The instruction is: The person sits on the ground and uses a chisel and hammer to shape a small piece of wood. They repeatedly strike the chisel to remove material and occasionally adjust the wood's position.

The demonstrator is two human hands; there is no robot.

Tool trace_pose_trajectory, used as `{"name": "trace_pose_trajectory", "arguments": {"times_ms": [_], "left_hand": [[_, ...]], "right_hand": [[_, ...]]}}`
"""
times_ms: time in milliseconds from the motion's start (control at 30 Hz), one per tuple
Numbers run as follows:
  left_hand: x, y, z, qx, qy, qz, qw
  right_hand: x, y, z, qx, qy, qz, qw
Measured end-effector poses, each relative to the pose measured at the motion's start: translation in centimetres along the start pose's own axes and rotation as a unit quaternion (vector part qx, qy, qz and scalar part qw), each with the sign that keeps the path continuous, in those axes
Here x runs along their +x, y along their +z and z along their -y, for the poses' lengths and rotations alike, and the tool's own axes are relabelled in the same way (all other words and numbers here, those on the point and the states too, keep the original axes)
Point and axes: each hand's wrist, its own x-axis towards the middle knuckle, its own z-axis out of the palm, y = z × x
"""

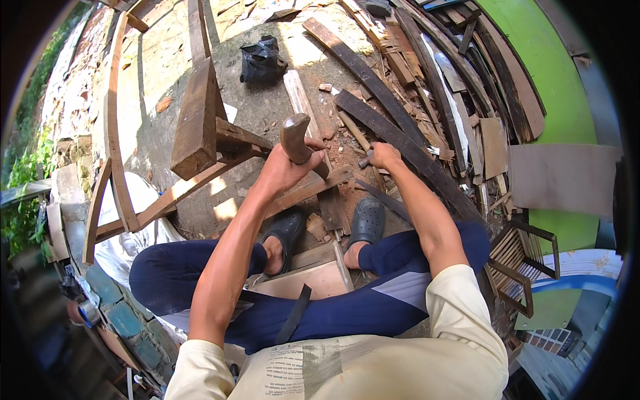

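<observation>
My left hand is wrapped round the curved brown wooden handle of a tool; its far end is hidden below my fingers. To its right, my right hand is closed on a hammer close to its dark metal head, with the pale wooden handle pointing up and left. Beneath my left hand a brown wooden board lies at a slant. Another short dark board sits between my feet, partly covered by it.
A wooden frame with thick legs stands at the left. Long dark planks and scrap wood lie at the right, beside a slatted wooden rack. A black plastic bag rests farther off. My feet wear dark clogs.
</observation>
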Motion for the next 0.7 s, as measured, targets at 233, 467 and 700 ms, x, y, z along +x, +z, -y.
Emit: {"name": "trace_pose_trajectory", "arguments": {"times_ms": [233, 467, 700], "left_hand": [[1.2, -0.5, 0.1, -0.002, -0.019, 0.004, 1.000], [1.4, -0.6, -0.6, -0.021, -0.069, 0.007, 0.997], [1.0, -0.2, -1.5, -0.001, -0.076, 0.022, 0.997]], "right_hand": [[4.6, 5.8, -3.2, -0.096, -0.072, -0.160, 0.980], [8.6, 7.1, -0.5, -0.096, -0.095, -0.152, 0.979], [10.5, 6.7, -0.6, -0.393, -0.202, -0.105, 0.891]]}}
